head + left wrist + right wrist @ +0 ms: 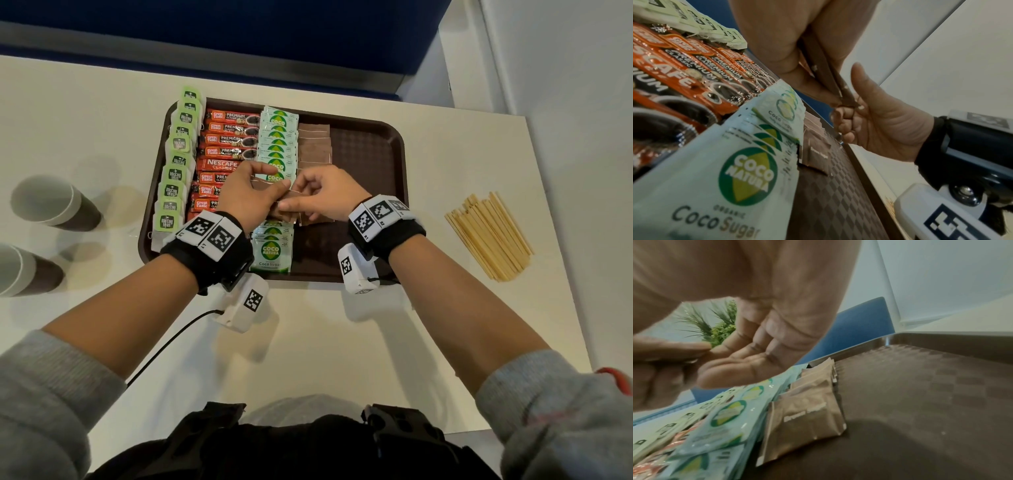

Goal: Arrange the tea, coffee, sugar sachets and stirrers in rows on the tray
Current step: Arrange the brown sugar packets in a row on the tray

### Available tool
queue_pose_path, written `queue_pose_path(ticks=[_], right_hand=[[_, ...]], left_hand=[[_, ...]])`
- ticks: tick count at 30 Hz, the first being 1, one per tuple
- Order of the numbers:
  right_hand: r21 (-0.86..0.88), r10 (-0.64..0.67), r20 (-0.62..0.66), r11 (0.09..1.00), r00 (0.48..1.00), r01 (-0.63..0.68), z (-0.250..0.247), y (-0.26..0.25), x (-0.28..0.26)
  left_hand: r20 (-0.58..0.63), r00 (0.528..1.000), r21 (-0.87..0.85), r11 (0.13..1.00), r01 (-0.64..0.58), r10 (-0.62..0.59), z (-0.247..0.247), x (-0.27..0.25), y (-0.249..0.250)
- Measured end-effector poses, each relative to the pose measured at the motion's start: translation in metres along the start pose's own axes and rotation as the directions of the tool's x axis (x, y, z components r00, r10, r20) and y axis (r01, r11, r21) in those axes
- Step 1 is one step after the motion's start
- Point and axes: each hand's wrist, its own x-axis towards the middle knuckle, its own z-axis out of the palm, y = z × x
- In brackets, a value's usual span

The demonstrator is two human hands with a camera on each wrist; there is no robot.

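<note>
A brown tray [370, 147] holds rows of green tea bags [178, 161], orange coffee sticks [222, 150], Coco sugar sachets [277, 140] and brown sugar sachets [313, 144]. Above the tray's middle my left hand [279, 181] grips a small stack of brown sachets [270, 187]. My right hand [294, 197] pinches the same stack from the right. In the left wrist view the stack [824, 73] shows edge-on between my left hand [781, 40] and right hand [879, 123]. The wooden stirrers [489, 236] lie in a pile on the table, right of the tray.
Two paper cups [51, 202] lie on their sides on the table left of the tray. The tray's right third [920, 402] is bare beside the brown sachet row [807, 418]. A blue panel [239, 31] runs along the table's far edge.
</note>
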Motion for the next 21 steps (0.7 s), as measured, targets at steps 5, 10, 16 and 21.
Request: queue_pose_path(ticks=[5,10,16,21], right_hand=[[0.162,-0.024,0.023,0.987,0.999,0.020,-0.001,-0.001,0.003],[0.173,-0.014,-0.073,0.985,0.997,0.027,-0.012,0.004,0.000],[0.171,-0.013,-0.174,0.984,0.985,0.043,-0.021,0.009,-0.004],[0.065,-0.053,-0.168,0.996,0.984,0.065,-0.025,0.006,-0.010]], left_hand=[[-0.008,0.999,-0.052,0.998,-0.036,0.035,-0.001,-0.001,-0.001],[0.061,0.997,-0.060,0.998,-0.037,0.041,-0.003,-0.002,-0.004],[0.107,0.994,-0.074,0.997,0.000,0.008,0.001,-0.004,0.000],[0.147,0.989,-0.009,1.000,0.007,-0.006,0.005,-0.005,0.002]])
